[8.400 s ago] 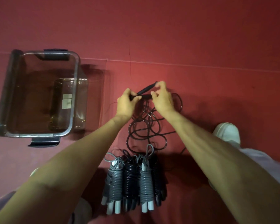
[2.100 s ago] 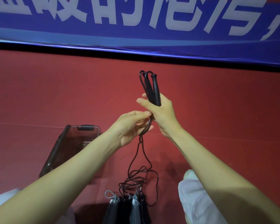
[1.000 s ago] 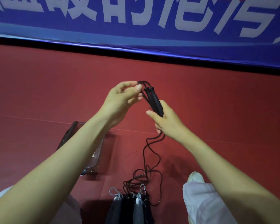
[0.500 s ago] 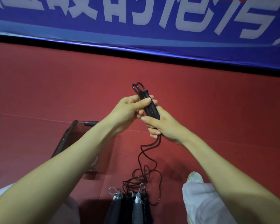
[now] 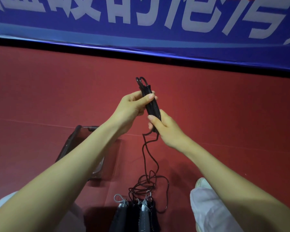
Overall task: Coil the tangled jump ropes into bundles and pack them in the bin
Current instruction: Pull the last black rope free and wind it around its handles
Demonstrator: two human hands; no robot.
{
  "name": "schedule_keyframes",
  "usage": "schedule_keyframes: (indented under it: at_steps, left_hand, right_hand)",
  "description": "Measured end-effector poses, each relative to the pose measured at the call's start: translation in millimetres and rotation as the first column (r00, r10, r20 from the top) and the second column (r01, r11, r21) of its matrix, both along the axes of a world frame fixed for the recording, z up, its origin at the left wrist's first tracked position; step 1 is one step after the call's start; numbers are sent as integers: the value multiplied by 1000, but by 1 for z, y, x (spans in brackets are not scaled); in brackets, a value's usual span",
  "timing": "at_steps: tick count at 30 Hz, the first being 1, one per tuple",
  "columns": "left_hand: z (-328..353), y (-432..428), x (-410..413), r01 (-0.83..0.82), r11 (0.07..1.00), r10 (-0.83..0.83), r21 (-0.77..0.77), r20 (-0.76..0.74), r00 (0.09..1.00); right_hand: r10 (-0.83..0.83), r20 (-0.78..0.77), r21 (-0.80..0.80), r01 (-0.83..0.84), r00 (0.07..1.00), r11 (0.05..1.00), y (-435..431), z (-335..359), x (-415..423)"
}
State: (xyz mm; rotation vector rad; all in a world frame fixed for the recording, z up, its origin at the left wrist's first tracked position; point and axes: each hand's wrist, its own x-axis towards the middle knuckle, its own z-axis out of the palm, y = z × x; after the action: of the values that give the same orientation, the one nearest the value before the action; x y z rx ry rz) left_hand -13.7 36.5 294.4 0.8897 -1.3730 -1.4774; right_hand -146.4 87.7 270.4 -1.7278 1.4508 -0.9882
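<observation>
I hold a black jump rope's two handles [image 5: 152, 106] together, upright, in front of me. My left hand [image 5: 134, 106] grips them near the top, thumb across the front. My right hand [image 5: 164, 129] grips their lower end. Short loops of cord stick out above the handles. The black cord [image 5: 147, 158] hangs down from my right hand to a loose tangle [image 5: 146, 185] on the red floor. The clear bin [image 5: 77, 141] stands on the floor at the left, mostly hidden behind my left forearm.
Several coiled rope bundles [image 5: 137, 216], black and grey, lie in a row at the bottom centre. A white shoe and pale trouser leg [image 5: 206, 198] sit at the lower right. A blue banner [image 5: 141, 22] runs along the far edge of the red floor.
Since a second ago my left hand dropped from the cord loops onto the handles and now grips them. My right hand slid a little lower. The handles stand more upright.
</observation>
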Motion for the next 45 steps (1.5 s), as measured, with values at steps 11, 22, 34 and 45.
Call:
schedule_keyframes:
  at_steps: [11, 22, 34, 45]
  left_hand:
    - [-37, 11, -5, 368, 913, -400, 178, 205, 893]
    - [-47, -11, 18, 320, 911, -358, 260, 115, 926]
    - [-17, -9, 26, 644, 707, -615, 294, 704, 354]
    - [-30, 27, -19, 170, 887, 189, -430, 673, 715]
  right_hand:
    - [-265, 161, -69, 279, 951, 958, -16, 22, -37]
    - [282, -7, 208, -275, 959, 939, 9, 28, -29]
    - [691, -501, 615, -348, 521, 707, 39, 11, -13]
    - [58, -837, 125, 87, 545, 988, 3, -4, -28]
